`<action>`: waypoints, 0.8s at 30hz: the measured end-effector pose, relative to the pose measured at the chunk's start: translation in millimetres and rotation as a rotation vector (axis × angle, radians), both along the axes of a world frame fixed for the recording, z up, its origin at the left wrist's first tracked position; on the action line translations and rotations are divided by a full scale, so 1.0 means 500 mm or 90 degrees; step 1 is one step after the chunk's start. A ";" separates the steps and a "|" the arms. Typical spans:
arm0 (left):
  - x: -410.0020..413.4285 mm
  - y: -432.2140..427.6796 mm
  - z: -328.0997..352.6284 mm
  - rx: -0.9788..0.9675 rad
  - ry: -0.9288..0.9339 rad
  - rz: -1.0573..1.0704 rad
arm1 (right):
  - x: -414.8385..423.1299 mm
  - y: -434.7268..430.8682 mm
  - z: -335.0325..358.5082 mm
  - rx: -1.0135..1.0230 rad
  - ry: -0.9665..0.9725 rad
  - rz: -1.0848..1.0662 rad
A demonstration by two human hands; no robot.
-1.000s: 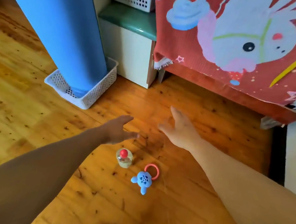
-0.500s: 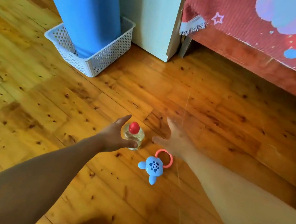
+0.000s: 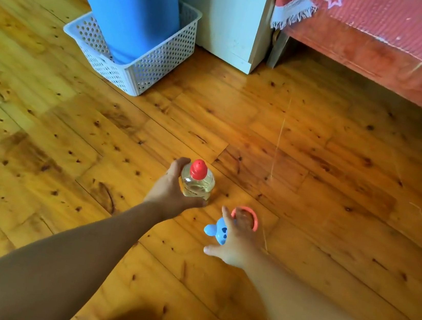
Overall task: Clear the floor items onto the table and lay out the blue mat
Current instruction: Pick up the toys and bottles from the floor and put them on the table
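1. Two hands work low in the frame: the left hand [image 3: 170, 194] wraps a clear bottle [image 3: 197, 185] with a red cap, standing on the wooden floor [image 3: 312, 159].
2. Right hand [image 3: 238, 240], fingers spread, covers the blue rattle toy [image 3: 215, 230] (pink ring [image 3: 254, 219] showing); clasp uncertain.
3. Rolled blue mat [image 3: 128, 6] stands in the white basket [image 3: 149, 71], upper left.
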State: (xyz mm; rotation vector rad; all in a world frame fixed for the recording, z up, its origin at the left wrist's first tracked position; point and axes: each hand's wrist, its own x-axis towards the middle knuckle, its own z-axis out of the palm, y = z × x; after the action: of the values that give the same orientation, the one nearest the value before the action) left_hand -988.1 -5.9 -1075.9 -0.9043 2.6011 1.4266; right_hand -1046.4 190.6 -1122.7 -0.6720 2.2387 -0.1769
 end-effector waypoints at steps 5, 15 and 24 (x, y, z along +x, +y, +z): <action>-0.008 0.016 0.001 -0.042 0.037 0.019 | 0.034 0.005 -0.038 0.033 0.111 -0.008; -0.043 0.019 0.078 -0.018 0.027 0.001 | -0.072 0.007 0.127 -0.166 0.057 -0.166; -0.142 0.032 0.550 0.010 0.080 -0.076 | -0.194 0.012 0.655 -0.223 0.185 -0.189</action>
State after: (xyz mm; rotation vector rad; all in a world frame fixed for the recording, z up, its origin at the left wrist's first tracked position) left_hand -1059.1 10.3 -800.9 -0.6664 2.6767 1.5151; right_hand -1143.3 196.5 -795.4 -0.5696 2.6116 -0.6690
